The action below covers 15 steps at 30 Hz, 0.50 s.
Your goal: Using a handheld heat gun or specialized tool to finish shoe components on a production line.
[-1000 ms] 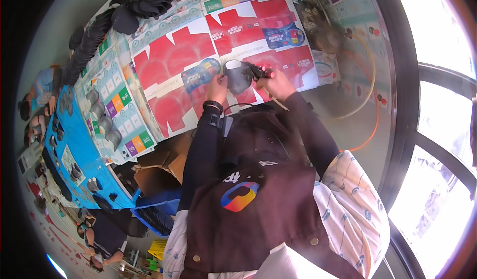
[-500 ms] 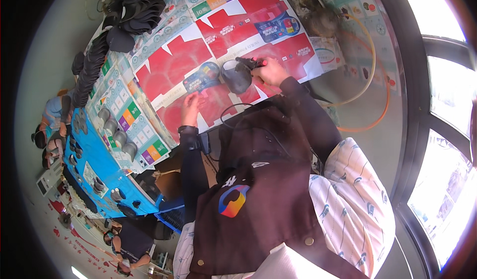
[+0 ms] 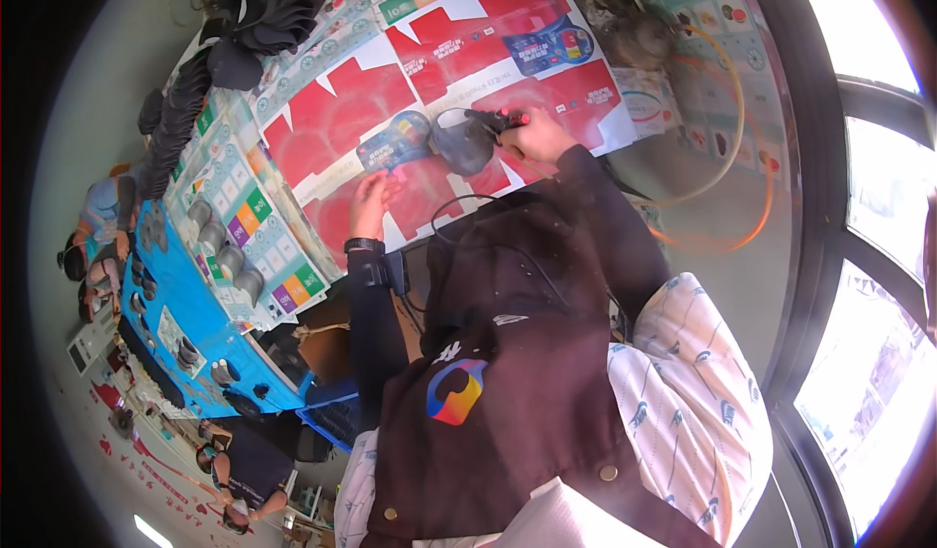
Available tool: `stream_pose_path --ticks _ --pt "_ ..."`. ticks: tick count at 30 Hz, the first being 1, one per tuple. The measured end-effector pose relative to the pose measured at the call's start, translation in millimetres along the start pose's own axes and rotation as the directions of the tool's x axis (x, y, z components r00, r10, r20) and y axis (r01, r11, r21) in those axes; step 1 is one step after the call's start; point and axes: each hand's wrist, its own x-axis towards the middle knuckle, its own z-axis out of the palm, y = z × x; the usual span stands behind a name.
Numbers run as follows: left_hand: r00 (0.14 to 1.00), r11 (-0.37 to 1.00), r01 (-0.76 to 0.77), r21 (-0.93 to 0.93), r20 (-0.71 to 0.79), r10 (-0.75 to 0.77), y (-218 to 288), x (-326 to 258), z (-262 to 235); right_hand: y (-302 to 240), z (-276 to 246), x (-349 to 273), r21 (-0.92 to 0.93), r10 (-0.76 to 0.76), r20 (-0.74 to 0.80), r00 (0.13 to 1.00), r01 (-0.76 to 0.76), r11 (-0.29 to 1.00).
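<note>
My right hand (image 3: 539,138) is closed around a black tool with red ends (image 3: 503,119), shaped like a spray gun. Directly left of the tool, touching or overlapping it, is a dark grey rounded piece (image 3: 466,150) with a pale, cup-like top; I cannot tell whether the two are joined. My left hand (image 3: 371,202) has its fingers apart, holding nothing, just over the red printed sheet (image 3: 332,119). Pale, hazy ring-shaped marks show on that sheet. The right fingertips are partly hidden behind the tool.
Stacked dark curved pieces (image 3: 176,128) line the table's far left. Several grey cup-shaped pieces (image 3: 232,260) sit at its left edge. Beyond is a blue-covered table (image 3: 176,304) with people near it. Yellow and orange hoses (image 3: 732,119) loop at right; a dark cable (image 3: 444,218) hangs before me.
My left hand has shifted slightly left and away from me. My right hand keeps hold of the tool, moving slightly right; the grey piece stays almost in place.
</note>
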Motion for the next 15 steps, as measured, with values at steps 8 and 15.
stream_pose_path --ticks 8,15 --pt "0.999 1.000 0.018 0.000 0.036 -0.018 -3 8 19 9 5 2 -0.124 0.030 0.119 0.992 -0.015 0.992" --pt "0.998 0.998 -0.015 0.067 0.064 0.011 -11 24 36 -2 -4 -23 -0.146 0.040 0.113 0.993 -0.023 0.989"
